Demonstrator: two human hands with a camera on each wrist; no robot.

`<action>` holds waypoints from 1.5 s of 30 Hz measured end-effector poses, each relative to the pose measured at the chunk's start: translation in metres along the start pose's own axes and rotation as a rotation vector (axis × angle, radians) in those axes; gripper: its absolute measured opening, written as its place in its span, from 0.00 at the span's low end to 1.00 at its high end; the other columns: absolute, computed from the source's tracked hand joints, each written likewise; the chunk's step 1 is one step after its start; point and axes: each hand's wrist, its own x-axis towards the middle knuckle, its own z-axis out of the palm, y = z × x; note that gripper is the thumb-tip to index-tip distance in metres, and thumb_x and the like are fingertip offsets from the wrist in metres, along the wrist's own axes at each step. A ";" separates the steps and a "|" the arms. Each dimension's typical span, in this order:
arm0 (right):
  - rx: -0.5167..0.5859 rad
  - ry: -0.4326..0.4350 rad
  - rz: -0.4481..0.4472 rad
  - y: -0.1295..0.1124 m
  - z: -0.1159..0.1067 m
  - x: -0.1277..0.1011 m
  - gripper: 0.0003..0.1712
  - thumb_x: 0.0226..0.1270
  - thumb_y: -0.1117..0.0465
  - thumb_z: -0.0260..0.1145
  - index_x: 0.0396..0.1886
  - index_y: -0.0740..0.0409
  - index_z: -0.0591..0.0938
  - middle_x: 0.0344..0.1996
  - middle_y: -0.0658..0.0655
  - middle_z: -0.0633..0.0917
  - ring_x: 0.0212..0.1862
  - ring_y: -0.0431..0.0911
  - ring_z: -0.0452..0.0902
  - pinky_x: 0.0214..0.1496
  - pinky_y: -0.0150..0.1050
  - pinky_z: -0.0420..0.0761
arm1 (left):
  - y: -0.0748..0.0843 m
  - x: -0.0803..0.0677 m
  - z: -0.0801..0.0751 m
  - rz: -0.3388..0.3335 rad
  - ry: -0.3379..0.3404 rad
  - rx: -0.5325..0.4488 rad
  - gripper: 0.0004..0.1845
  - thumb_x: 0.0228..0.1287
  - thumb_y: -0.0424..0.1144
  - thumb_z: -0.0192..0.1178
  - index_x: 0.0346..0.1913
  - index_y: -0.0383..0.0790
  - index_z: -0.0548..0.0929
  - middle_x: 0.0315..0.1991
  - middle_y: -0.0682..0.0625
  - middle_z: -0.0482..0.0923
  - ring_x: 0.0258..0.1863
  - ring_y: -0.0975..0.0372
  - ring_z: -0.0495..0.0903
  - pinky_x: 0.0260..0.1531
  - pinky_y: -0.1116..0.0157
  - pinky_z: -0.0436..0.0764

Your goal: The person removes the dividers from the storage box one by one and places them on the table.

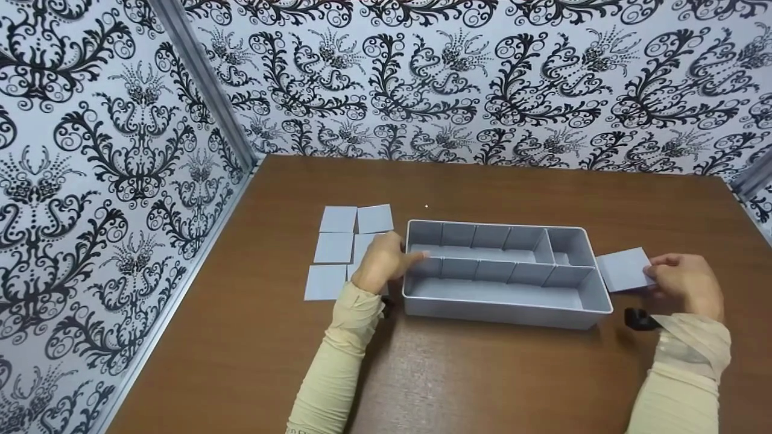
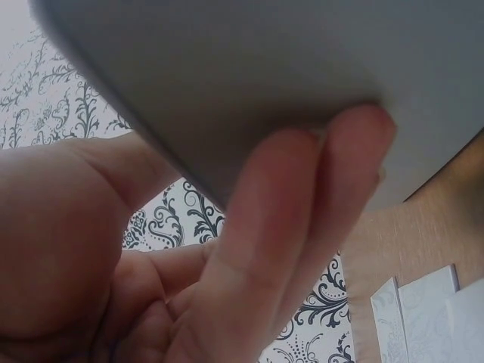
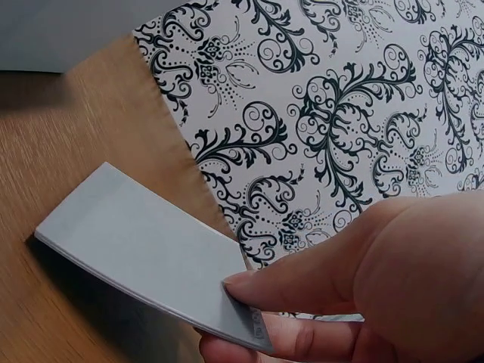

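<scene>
Steadying the grey divider tray [image 1: 509, 307] with straight fingers of the left hand [image 1: 383, 262] on its left wall, the person pinches a loose divider panel [image 1: 624, 269] in the right hand [image 1: 687, 283] just beside the tray's right end, so the next move likely calls for aligning it with a slot.

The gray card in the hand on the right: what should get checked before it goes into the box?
1. Right hand pinches the gray card firmly: ok.
2. Left hand steadies the gray box at its end wall: ok.
3. Box sits flat on the table: ok.
4. Room left in the box for another divider: ok, the near long section looks undivided.
5. Card fits the slots: cannot tell.
6. Spare cards lie out of the way, left of the box: ok.
</scene>
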 end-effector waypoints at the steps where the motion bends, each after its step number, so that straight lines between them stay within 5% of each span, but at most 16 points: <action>1: 0.000 0.001 0.000 0.000 0.000 0.000 0.28 0.74 0.58 0.52 0.62 0.78 0.69 0.29 0.52 0.84 0.30 0.42 0.83 0.32 0.36 0.78 | 0.000 0.000 0.000 0.001 0.002 -0.001 0.25 0.60 0.55 0.68 0.16 0.43 0.73 0.16 0.55 0.67 0.16 0.63 0.66 0.18 0.67 0.65; 19: -0.021 -0.058 0.052 -0.002 -0.004 -0.003 0.33 0.74 0.51 0.52 0.62 0.78 0.69 0.36 0.60 0.85 0.34 0.45 0.85 0.35 0.37 0.77 | 0.000 0.000 -0.002 0.034 0.007 -0.025 0.27 0.60 0.52 0.69 0.14 0.45 0.67 0.14 0.56 0.63 0.15 0.63 0.62 0.16 0.68 0.63; 29: -0.027 -0.060 0.083 -0.007 -0.006 -0.007 0.40 0.76 0.45 0.46 0.63 0.82 0.66 0.33 0.63 0.88 0.32 0.46 0.86 0.34 0.34 0.77 | 0.000 0.001 -0.001 -0.020 -0.009 -0.019 0.24 0.60 0.53 0.69 0.17 0.42 0.73 0.18 0.54 0.67 0.19 0.62 0.66 0.20 0.67 0.66; 33: -0.057 -0.013 0.076 -0.010 -0.005 -0.011 0.35 0.75 0.43 0.47 0.43 0.73 0.81 0.23 0.53 0.85 0.28 0.44 0.81 0.31 0.37 0.76 | 0.000 0.001 -0.001 -0.021 -0.009 -0.016 0.23 0.60 0.53 0.69 0.18 0.41 0.74 0.18 0.53 0.69 0.20 0.61 0.67 0.21 0.65 0.68; 37: -0.079 0.059 0.048 -0.014 -0.004 -0.016 0.30 0.73 0.43 0.48 0.22 0.59 0.82 0.17 0.48 0.80 0.25 0.44 0.76 0.28 0.40 0.75 | 0.000 0.000 -0.001 -0.008 0.002 -0.017 0.24 0.60 0.52 0.69 0.18 0.41 0.74 0.18 0.53 0.68 0.20 0.61 0.67 0.21 0.65 0.68; 45: -0.061 0.110 -0.023 -0.025 -0.012 -0.030 0.37 0.74 0.39 0.47 0.51 0.72 0.78 0.21 0.46 0.84 0.25 0.40 0.79 0.28 0.39 0.75 | 0.000 -0.001 -0.001 0.010 0.015 -0.039 0.24 0.60 0.51 0.69 0.16 0.42 0.72 0.15 0.55 0.66 0.18 0.62 0.65 0.19 0.67 0.65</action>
